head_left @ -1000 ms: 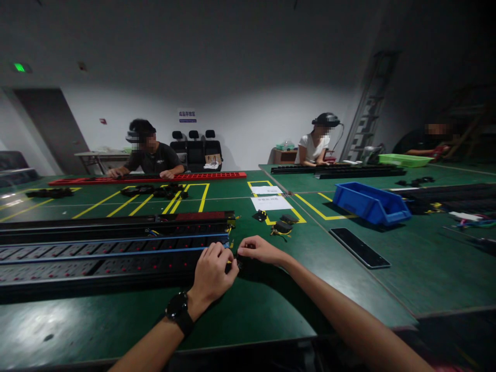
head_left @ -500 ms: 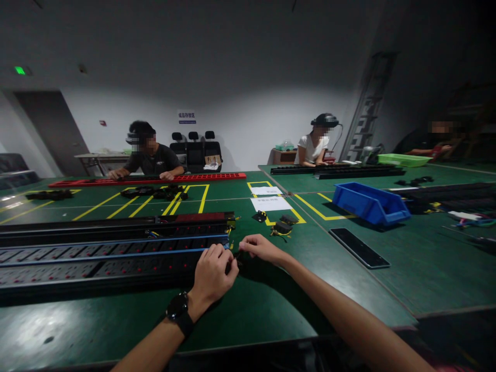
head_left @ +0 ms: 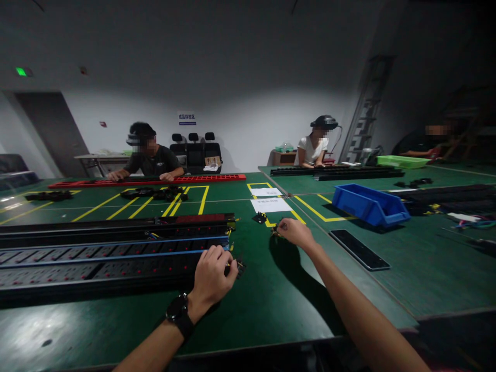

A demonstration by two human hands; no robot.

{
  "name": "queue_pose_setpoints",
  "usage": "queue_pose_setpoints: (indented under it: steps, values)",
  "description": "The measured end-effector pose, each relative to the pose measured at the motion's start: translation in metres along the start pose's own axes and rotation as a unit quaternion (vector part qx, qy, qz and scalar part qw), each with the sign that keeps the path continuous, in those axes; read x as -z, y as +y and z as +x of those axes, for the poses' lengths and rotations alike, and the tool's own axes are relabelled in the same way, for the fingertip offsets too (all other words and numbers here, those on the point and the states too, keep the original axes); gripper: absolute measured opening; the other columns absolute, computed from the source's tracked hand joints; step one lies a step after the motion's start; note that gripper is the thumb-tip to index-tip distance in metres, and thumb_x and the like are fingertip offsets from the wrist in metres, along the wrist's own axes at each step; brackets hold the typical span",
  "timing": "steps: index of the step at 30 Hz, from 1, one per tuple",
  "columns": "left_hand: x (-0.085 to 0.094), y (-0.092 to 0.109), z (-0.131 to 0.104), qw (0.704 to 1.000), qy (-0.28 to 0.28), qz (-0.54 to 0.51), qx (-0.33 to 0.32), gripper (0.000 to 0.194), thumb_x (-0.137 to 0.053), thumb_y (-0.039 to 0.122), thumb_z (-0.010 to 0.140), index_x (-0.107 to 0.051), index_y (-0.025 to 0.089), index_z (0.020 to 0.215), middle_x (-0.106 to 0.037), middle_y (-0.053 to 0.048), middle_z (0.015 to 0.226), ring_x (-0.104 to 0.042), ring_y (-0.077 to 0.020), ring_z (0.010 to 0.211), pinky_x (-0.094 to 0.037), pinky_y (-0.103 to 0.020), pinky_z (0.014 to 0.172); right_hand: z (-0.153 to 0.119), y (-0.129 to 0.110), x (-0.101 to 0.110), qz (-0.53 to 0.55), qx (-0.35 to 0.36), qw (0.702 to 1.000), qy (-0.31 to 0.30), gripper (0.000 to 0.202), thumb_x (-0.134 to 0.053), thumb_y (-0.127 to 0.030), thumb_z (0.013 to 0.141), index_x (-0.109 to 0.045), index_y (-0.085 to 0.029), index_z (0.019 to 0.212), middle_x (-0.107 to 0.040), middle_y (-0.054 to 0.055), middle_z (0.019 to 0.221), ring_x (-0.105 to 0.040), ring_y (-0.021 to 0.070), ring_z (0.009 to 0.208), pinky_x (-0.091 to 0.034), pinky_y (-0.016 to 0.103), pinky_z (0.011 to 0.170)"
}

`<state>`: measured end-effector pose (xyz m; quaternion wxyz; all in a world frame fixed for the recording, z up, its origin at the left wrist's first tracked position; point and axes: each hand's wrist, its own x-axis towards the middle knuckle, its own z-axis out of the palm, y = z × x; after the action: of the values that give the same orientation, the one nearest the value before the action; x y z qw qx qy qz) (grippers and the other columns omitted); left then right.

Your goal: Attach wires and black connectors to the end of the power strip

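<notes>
My left hand [head_left: 214, 274], with a black watch on its wrist, is closed round a small black part [head_left: 241, 266] at the right end of the long black strips [head_left: 147, 268]. Blue edging runs along these strips, and red dots mark their tops. Farther right, my right hand [head_left: 296, 233] pinches at a small dark part [head_left: 276, 231] on the green table, beside a yellow tape corner. The fingers partly cover that part. Another small black piece [head_left: 259, 217] lies just beyond, near white paper [head_left: 271, 204].
A blue bin [head_left: 368, 204] and a black phone [head_left: 359, 249] are on the right. Across the green table [head_left: 271, 310], two people sit by a red rail [head_left: 217, 178] and black rails [head_left: 360, 173]; a third is at far right, near a green tray [head_left: 403, 161].
My right hand has moved right and away from my left hand, over to the small parts near the yellow tape. My left hand has stayed nearly still.
</notes>
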<state>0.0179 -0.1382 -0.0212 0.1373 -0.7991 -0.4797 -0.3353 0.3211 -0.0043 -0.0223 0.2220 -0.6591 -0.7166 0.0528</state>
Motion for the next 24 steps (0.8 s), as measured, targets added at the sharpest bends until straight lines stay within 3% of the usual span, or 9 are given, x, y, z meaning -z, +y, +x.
queue_pose_setpoints:
  steps: [5, 10, 15, 18, 20, 24]
  values:
    - [0.000, -0.001, -0.001, 1.000, 0.006, -0.006, -0.001, 0.018, -0.052, 0.022, 0.092, -0.059, 0.019, 0.076, -0.059, -0.005, 0.080, -0.052, -0.0204, 0.080, -0.039, -0.036, 0.072, 0.003, 0.015, 0.000, -0.019, 0.009, 0.997, -0.072, 0.017, -0.069, -0.037, 0.082, -0.079, -0.023, 0.081, -0.074, 0.010, 0.084, -0.066, 0.0223, 0.072, -0.038, 0.029, 0.060]
    - [0.001, 0.000, 0.000, 1.000, 0.003, -0.011, 0.000, 0.017, -0.052, 0.022, 0.092, -0.058, 0.020, 0.076, -0.059, -0.005, 0.080, -0.052, -0.0201, 0.079, -0.039, -0.035, 0.071, -0.001, 0.001, -0.004, -0.039, 0.023, 0.997, -0.062, 0.020, -0.067, -0.040, 0.085, -0.079, -0.024, 0.084, -0.074, 0.010, 0.086, -0.067, 0.0230, 0.075, -0.041, 0.029, 0.063]
    - [0.001, 0.001, 0.000, 1.000, 0.000, -0.009, 0.004, 0.018, -0.053, 0.022, 0.092, -0.058, 0.019, 0.075, -0.059, -0.005, 0.080, -0.053, -0.0198, 0.079, -0.040, -0.035, 0.071, -0.001, -0.005, -0.008, -0.031, 0.030, 0.998, -0.047, 0.016, -0.066, -0.033, 0.084, -0.077, -0.021, 0.083, -0.074, 0.010, 0.084, -0.066, 0.0218, 0.074, -0.038, 0.028, 0.062]
    - [0.001, 0.001, 0.000, 1.000, 0.005, -0.007, 0.001, 0.019, -0.053, 0.022, 0.091, -0.059, 0.019, 0.074, -0.059, -0.005, 0.079, -0.053, -0.0197, 0.078, -0.041, -0.035, 0.072, 0.004, -0.003, -0.007, 0.054, 0.037, 0.997, -0.036, 0.020, -0.067, -0.036, 0.082, -0.076, -0.019, 0.076, -0.071, 0.008, 0.077, -0.063, 0.0200, 0.070, -0.036, 0.028, 0.060]
    - [0.000, 0.000, 0.000, 1.000, 0.006, -0.007, 0.001, 0.018, -0.053, 0.022, 0.091, -0.059, 0.019, 0.074, -0.058, -0.005, 0.078, -0.053, -0.0195, 0.078, -0.041, -0.035, 0.072, 0.007, -0.002, -0.004, 0.168, 0.038, 0.985, -0.032, 0.027, -0.067, -0.042, 0.081, -0.072, -0.018, 0.071, -0.066, 0.006, 0.069, -0.057, 0.0178, 0.064, -0.034, 0.028, 0.058]
    - [0.000, 0.000, 0.000, 1.000, -0.001, -0.009, 0.005, 0.017, -0.053, 0.022, 0.091, -0.058, 0.019, 0.075, -0.058, -0.004, 0.079, -0.053, -0.0196, 0.079, -0.041, -0.035, 0.072, 0.008, -0.007, 0.002, 0.414, 0.003, 0.908, -0.070, 0.041, -0.071, -0.059, 0.076, -0.064, -0.018, 0.071, -0.051, -0.001, 0.058, -0.040, 0.0113, 0.052, -0.026, 0.027, 0.050]
